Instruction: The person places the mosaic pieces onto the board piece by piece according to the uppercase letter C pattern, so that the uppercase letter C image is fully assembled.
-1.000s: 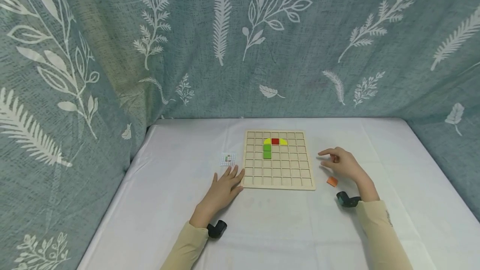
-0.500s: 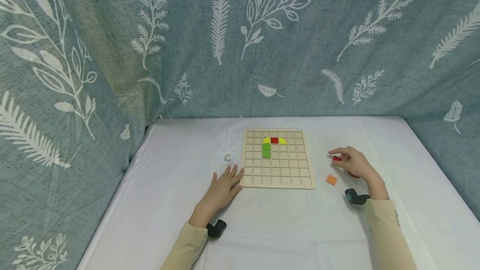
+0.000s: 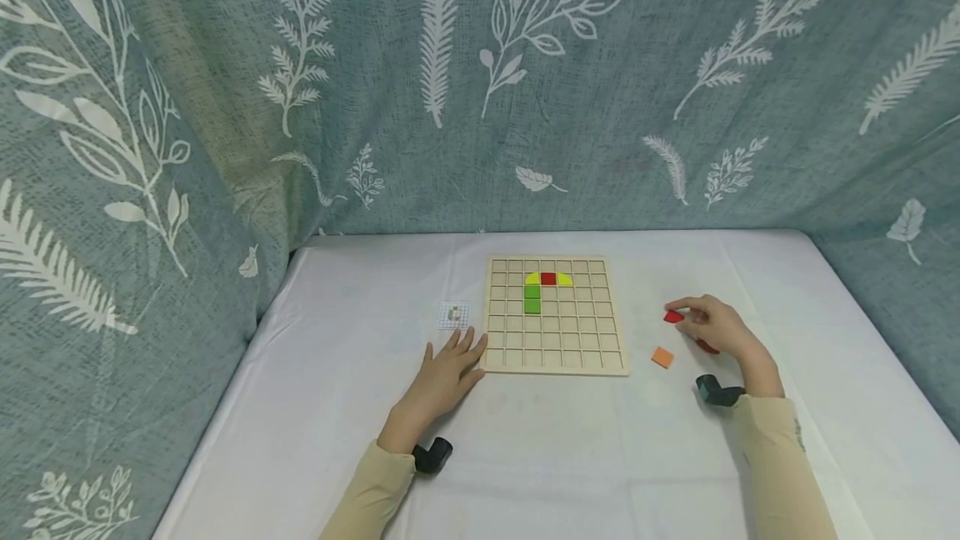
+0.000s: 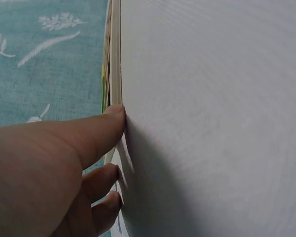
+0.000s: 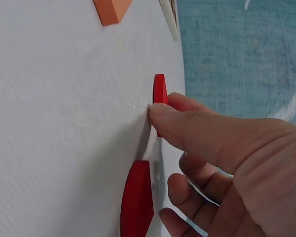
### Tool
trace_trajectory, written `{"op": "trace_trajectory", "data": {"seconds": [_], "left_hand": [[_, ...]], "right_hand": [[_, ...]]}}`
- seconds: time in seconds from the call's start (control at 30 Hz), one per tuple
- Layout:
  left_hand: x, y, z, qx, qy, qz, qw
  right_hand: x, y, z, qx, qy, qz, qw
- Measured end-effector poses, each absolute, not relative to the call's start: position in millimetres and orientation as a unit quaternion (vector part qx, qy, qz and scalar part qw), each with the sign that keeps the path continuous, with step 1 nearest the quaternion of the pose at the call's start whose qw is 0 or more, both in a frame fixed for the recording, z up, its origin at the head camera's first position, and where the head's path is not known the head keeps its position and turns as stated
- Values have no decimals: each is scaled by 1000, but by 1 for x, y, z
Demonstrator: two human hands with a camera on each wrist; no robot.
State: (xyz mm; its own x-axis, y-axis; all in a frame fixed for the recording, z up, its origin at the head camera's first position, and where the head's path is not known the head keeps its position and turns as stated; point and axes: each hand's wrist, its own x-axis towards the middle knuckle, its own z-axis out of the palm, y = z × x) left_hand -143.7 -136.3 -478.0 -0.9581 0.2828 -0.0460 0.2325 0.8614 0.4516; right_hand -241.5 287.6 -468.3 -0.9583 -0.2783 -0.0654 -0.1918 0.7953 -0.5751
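Note:
My right hand (image 3: 716, 327) pinches a small red block (image 3: 673, 317) between thumb and index finger, low over the white table to the right of the board. In the right wrist view that block (image 5: 160, 89) pokes out past the thumb tip, its lower part hidden. A second red block (image 5: 137, 200) with a curved side lies beneath the hand. My left hand (image 3: 441, 375) rests with spread fingers at the lower left corner of the wooden grid board (image 3: 577, 342); the left wrist view has the thumb (image 4: 101, 133) against the board's edge.
On the board sit two green squares (image 3: 532, 299), a red square (image 3: 548, 279) and yellow curved pieces (image 3: 565, 280) either side of it. A small printed pattern card (image 3: 453, 316) lies left of the board. An orange block (image 3: 662, 357) lies near my right hand.
My right hand has moved right, away from the board's edge, and taken hold of the red block. The left hand has stayed at the board's corner.

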Motion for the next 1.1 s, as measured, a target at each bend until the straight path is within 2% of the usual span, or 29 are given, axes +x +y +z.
{"op": "trace_trajectory", "data": {"seconds": [0.7,1.1], "left_hand": [[-145,-137,-477,136,962,229,58],[-144,-137,-477,138,962,230,51]], "right_hand": [[-241,294,-470,-110,944,-302,71],[-240,281,-467,-102,947,-299,62]]}}
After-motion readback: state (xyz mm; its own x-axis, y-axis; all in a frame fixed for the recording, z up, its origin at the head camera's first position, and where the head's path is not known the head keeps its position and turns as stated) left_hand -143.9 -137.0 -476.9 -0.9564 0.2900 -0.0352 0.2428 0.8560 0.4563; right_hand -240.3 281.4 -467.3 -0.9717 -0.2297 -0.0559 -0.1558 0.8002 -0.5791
